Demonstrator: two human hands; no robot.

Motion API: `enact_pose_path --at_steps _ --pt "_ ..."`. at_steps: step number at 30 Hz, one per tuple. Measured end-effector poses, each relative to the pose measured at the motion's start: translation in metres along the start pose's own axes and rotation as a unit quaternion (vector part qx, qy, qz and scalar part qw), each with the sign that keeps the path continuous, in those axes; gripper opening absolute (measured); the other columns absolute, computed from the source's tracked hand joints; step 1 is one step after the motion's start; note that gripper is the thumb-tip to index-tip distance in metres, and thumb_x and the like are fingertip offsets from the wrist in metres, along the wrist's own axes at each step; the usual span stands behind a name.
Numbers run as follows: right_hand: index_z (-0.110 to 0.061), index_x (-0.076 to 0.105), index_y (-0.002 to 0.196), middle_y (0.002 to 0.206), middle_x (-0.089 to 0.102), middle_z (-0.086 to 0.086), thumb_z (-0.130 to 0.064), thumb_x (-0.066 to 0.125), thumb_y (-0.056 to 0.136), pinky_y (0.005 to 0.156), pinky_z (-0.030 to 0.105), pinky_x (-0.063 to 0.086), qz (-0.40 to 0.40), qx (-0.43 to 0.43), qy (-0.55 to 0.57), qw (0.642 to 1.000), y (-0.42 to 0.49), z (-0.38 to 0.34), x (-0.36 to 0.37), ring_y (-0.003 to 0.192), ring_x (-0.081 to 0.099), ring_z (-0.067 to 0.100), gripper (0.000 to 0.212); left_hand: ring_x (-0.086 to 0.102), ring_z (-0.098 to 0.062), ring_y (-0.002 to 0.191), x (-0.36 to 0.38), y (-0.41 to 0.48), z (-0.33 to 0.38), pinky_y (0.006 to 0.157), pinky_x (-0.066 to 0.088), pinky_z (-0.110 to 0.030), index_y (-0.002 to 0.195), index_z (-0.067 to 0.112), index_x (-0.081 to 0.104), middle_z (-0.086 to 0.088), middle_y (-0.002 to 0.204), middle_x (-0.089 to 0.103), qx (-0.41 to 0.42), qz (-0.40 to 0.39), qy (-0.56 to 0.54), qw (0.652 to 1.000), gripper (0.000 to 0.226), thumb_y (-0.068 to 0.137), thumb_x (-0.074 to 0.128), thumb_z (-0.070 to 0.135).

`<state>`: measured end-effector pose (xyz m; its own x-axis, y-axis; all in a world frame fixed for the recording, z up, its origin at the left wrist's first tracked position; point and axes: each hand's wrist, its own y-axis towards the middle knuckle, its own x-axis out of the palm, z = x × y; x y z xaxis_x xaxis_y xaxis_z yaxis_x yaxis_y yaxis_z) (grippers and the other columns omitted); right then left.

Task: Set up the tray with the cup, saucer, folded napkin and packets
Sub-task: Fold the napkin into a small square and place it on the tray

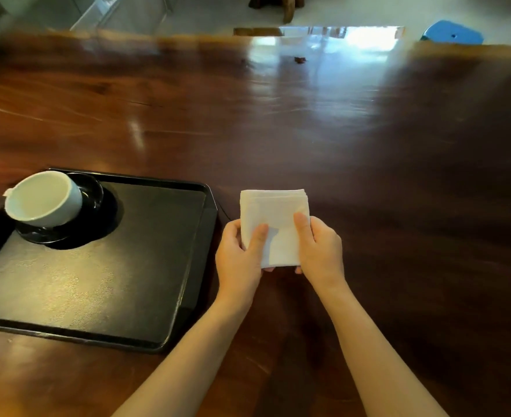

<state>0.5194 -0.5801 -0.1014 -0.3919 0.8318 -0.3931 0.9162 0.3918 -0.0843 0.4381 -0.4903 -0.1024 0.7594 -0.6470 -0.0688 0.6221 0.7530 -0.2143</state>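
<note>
tray (145,266) sits on the table (368,145) at near left, with the saucer (93,191) in its far left corner and the cup (45,198) on the saucer. folded napkin (273,218) is just right of the tray's right rim, off the tray, held between left hand (239,257) and right hand (320,251), thumbs on top.

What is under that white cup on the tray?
The white ceramic cup sits on a dark glossy saucer on the black rectangular tray. The saucer's middle is hidden by the cup.
</note>
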Motion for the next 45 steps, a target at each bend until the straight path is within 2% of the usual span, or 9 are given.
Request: enact_pose_path --at_steps 7,13,16,20,26,30,33,38,45 --pt "-0.026 0.055 0.076 0.073 0.060 -0.004 -0.042 0.039 0.095 0.035 0.013 0.042 -0.044 -0.007 0.054 0.998 -0.009 -0.047 0.032 0.066 0.064 -0.001 0.030 0.065 -0.005 0.071 -0.050 -0.003 0.037 0.043 0.048 -0.015 0.088 0.034 0.054 0.006 0.085 0.064 0.041 0.063 0.016 0.997 0.011 0.083 0.063 0.039" --pt "-0.029 0.057 0.078 0.076 0.061 -0.006 -0.042 0.041 0.095 0.036 0.013 0.041 -0.055 0.000 0.095 0.994 -0.018 -0.092 0.077 0.068 0.063 0.009 0.027 0.066 -0.012 0.076 -0.106 0.007 0.068 0.056 0.057 -0.034 0.089 0.035 0.056 0.006 0.087 0.066 0.052 0.078 0.033 0.995 0.006 0.087 0.061 0.034" --pt "-0.032 0.057 0.080 0.082 0.062 -0.008 -0.041 0.043 0.095 0.043 0.016 0.047 -0.062 0.016 0.107 0.992 -0.020 -0.104 0.099 0.076 0.063 0.012 0.022 0.064 -0.016 0.057 -0.134 0.018 0.075 0.039 0.046 -0.026 0.098 0.026 0.057 -0.004 0.085 0.067 0.028 0.039 0.030 0.998 0.013 0.089 0.057 0.035" --pt "-0.037 0.058 0.084 0.089 0.063 -0.011 -0.035 0.050 0.092 0.065 0.027 0.057 -0.060 0.032 0.113 0.991 -0.020 -0.108 0.131 0.084 0.063 0.011 0.012 0.061 -0.012 0.048 -0.176 0.043 0.072 0.037 0.044 -0.022 0.107 0.021 0.053 -0.005 0.080 0.068 -0.019 0.000 0.091 0.996 0.024 0.093 0.048 0.040" --pt "-0.021 0.060 0.103 0.098 0.063 -0.001 -0.028 0.048 0.093 0.060 0.021 0.048 -0.044 0.111 0.029 0.992 -0.011 -0.099 0.194 0.083 0.059 0.010 0.017 0.054 -0.003 0.082 -0.224 0.084 0.042 0.059 0.047 -0.017 0.116 0.028 0.048 0.002 0.113 0.057 -0.054 -0.051 0.172 0.982 0.027 0.090 0.051 0.024" --pt "-0.014 0.057 0.119 0.102 0.059 0.001 -0.017 0.048 0.092 0.057 0.019 0.041 -0.016 0.131 -0.042 0.990 -0.004 -0.097 0.230 0.079 0.054 0.006 0.029 0.049 -0.016 0.121 -0.244 0.105 0.019 0.098 0.040 -0.031 0.137 0.016 0.038 -0.003 0.138 0.048 -0.061 -0.109 0.270 0.955 0.052 0.087 0.054 0.017" --pt "-0.015 0.057 0.117 0.114 0.057 0.007 -0.009 0.048 0.089 0.059 0.020 0.043 -0.005 0.141 -0.078 0.987 -0.002 -0.096 0.246 0.084 0.055 0.011 0.030 0.050 -0.016 0.118 -0.249 0.118 0.009 0.085 0.036 -0.015 0.133 0.015 0.041 -0.004 0.129 0.053 -0.037 -0.132 0.273 0.952 0.049 0.086 0.056 0.013" --pt "-0.010 0.052 0.111 0.111 0.052 0.012 -0.002 0.048 0.083 0.065 0.030 0.050 -0.012 0.177 -0.144 0.974 -0.006 -0.092 0.259 0.088 0.056 0.021 0.029 0.055 -0.021 0.108 -0.249 0.125 -0.006 0.078 0.038 -0.022 0.119 0.015 0.049 -0.004 0.115 0.055 -0.026 -0.139 0.281 0.949 0.034 0.085 0.053 0.012" --pt "-0.010 0.047 0.117 0.119 0.045 0.010 0.000 0.052 0.082 0.075 0.030 0.047 -0.001 0.168 -0.199 0.965 -0.018 -0.082 0.266 0.106 0.047 0.023 0.037 0.047 -0.019 0.116 -0.250 0.114 -0.024 0.086 0.034 -0.021 0.132 0.013 0.042 -0.004 0.123 0.054 0.023 -0.110 0.298 0.948 0.048 0.086 0.056 0.009"
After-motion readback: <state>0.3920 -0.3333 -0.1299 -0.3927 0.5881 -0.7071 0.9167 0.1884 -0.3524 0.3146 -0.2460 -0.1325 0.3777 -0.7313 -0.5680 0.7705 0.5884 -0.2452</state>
